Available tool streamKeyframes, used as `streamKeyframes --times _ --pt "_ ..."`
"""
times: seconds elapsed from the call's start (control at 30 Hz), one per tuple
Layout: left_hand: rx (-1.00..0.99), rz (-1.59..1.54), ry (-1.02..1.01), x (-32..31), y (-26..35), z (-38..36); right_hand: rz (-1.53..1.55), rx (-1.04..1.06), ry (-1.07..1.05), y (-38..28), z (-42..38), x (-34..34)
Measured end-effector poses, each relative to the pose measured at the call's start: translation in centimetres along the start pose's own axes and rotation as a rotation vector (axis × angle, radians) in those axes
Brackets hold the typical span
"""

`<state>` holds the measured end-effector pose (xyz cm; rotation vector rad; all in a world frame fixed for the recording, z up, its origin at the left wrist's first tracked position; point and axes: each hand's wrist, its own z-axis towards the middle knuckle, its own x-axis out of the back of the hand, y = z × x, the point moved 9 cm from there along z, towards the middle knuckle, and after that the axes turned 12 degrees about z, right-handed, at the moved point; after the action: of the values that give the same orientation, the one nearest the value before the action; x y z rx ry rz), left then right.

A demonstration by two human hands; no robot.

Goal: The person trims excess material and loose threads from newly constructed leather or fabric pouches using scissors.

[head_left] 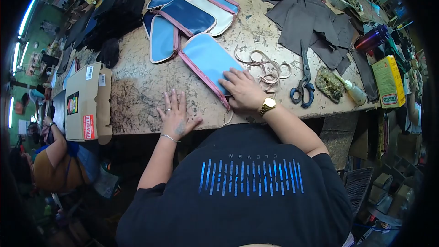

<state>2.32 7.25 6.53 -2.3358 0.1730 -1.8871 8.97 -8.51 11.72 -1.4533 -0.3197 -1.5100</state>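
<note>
My left hand [175, 118] lies flat on the worn wooden table [132, 82] near its front edge, fingers spread, holding nothing. On the lower right part of a light blue pouch-like piece with pink zipper edging [208, 57] rests my right hand [244, 90], fingers stretched out, palm down. Behind it several similar pieces overlap in a pile, among them a dark blue one [190, 16] and a lighter blue one [163, 39]. Just right of my right hand is a tangle of thin pale strips [270, 67]. Dark-handled scissors [303, 80] lie farther right.
Grey material pieces [302, 20] spread across the back right. A glue-crusted lump [330, 84], a small bottle [356, 93], a yellow tin [388, 82] and a dark tumbler [371, 36] stand right. A cardboard box [87, 103] and black stack [121, 9] are left. Other people sit nearby.
</note>
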Motion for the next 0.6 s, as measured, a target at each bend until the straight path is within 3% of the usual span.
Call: streamKeyframes --times 0.2,0.27,0.33,0.43,0.5,0.53,0.6 --pt "0.107 -0.114 0.037 -0.6 -1.1 1.1 0.001 0.04 -0.068 0.2 0.2 -2.2" --pt "0.322 -0.153 0.063 -0.3 -3.6 2.1 -0.012 0.063 -0.049 -0.1 0.1 -2.1" --pt "0.379 -0.18 0.031 0.3 -5.0 3.5 -0.036 0.089 -0.02 0.3 0.3 -1.9" --pt "0.474 -0.2 0.029 0.1 -6.9 4.8 -0.011 0.187 0.121 0.0 0.7 -0.2" --pt "0.527 -0.181 0.017 -0.1 -7.2 5.3 0.318 0.014 0.228 1.9 0.8 2.5" --pt "0.492 -0.181 0.019 0.0 -6.8 5.8 0.311 0.048 0.438 2.0 0.7 4.6" --pt "0.541 -0.145 -0.035 -0.3 -7.2 5.7 0.282 -0.018 0.534 2.8 1.2 7.5"
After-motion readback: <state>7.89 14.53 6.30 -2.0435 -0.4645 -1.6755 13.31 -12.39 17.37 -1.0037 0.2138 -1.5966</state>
